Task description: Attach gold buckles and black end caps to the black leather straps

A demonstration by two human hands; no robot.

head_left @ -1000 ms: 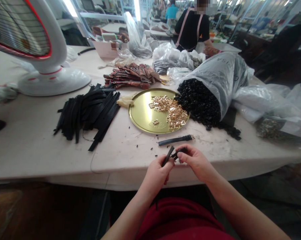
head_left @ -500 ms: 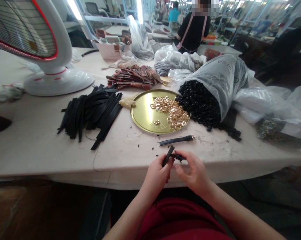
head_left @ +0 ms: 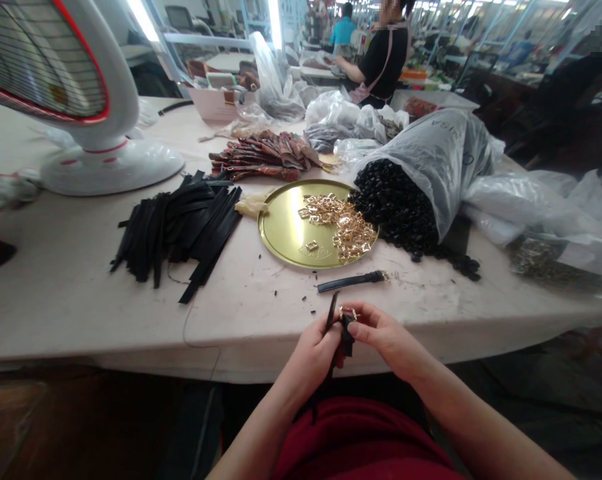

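Observation:
Just in front of the table's near edge, my left hand (head_left: 321, 343) is closed round a black strap (head_left: 331, 313), whose end sticks up past my fingers. A gold buckle (head_left: 348, 313) sits at the folded part of the strap. My right hand (head_left: 378, 327) pinches that part by the buckle, thumb in front. Behind my hands lies another black strap with a buckle (head_left: 351, 282). Beyond it stands a round gold tray (head_left: 285, 250) with a heap of gold buckles (head_left: 353, 230) on its right side. My fingers partly hide the strap.
To the left lie a pile of black strips (head_left: 175, 223) and a white fan (head_left: 111, 163). A plastic bag (head_left: 445, 157) spills small black pieces (head_left: 401, 200) at the right. Brown patterned strips (head_left: 265, 157) lie behind the tray. A person in black (head_left: 385, 60) stands farther back.
The strap between my hands has been turned, so its gold buckle now shows upright. My right fingers have closed in by the buckle. The person behind has turned sideways.

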